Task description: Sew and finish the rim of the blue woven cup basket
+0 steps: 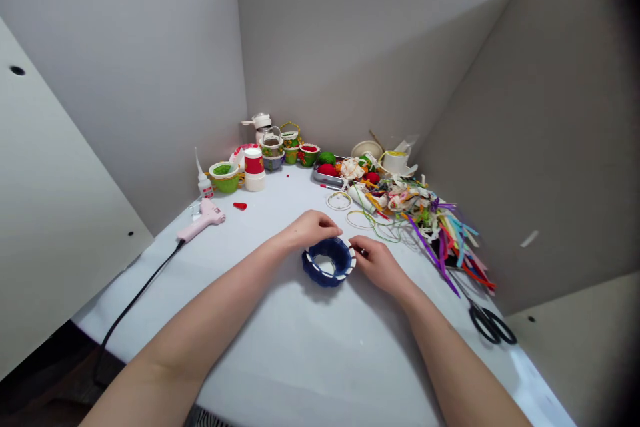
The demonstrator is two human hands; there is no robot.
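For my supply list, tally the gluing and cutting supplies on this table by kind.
Pink hot glue gun: 1
White plastic glue bottle: 1
Black-handled metal scissors: 1
Total: 3

Round woven paper basket [329, 261]: cobalt blue, white dashes around the rim. Plastic hot-glue gun [200, 225]: pale pink, black cord. Steel scissors [477, 323]: black handles. Thin paper strips [450, 233]: purple, teal, orange, red, pink. Worktop [280, 360]: pale grey.

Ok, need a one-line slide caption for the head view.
Left hand and right hand hold a small blue-and-white woven basket on a white table, near scattered coloured strips.
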